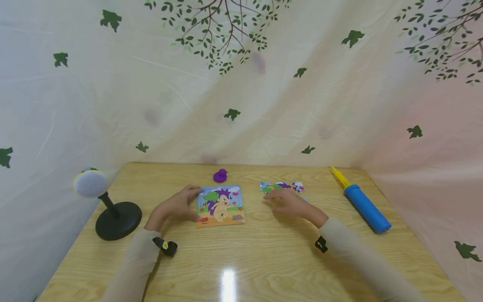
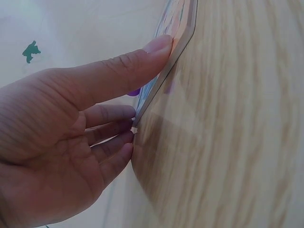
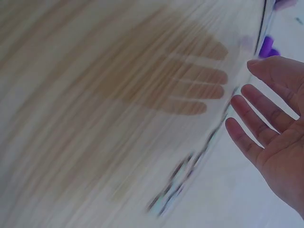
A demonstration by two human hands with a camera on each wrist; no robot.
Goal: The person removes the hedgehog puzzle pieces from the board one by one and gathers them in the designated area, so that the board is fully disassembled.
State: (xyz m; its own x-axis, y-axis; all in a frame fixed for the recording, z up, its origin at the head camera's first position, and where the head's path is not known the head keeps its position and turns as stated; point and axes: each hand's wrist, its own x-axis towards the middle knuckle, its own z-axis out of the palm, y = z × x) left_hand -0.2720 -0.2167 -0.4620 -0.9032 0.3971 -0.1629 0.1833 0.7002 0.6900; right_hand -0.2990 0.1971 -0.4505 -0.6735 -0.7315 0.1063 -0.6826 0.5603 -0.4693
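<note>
A square picture puzzle board [image 1: 220,206] with a purple-haired hedgehog lies on the table. My left hand [image 1: 181,205] rests at its left side, the thumb [image 2: 159,45] on the near corner and the fingertips touching the far part of that edge. Further right, several loose puzzle pieces [image 1: 266,187] with similar colours lie together, partly hidden by my right hand [image 1: 288,202]. This hand hovers with its fingers spread and holds nothing; in the right wrist view, its fingers [image 3: 259,114] stand apart from the table surface.
Behind the board sits a small purple duck [image 1: 220,175]. A blue and yellow hand pump [image 1: 366,207] lies at the right. On the left stands a round, light-faced device [image 1: 91,183] on a black base [image 1: 118,221]. A leaf-patterned cloth [image 1: 264,138] hangs behind the wooden table [image 1: 256,256].
</note>
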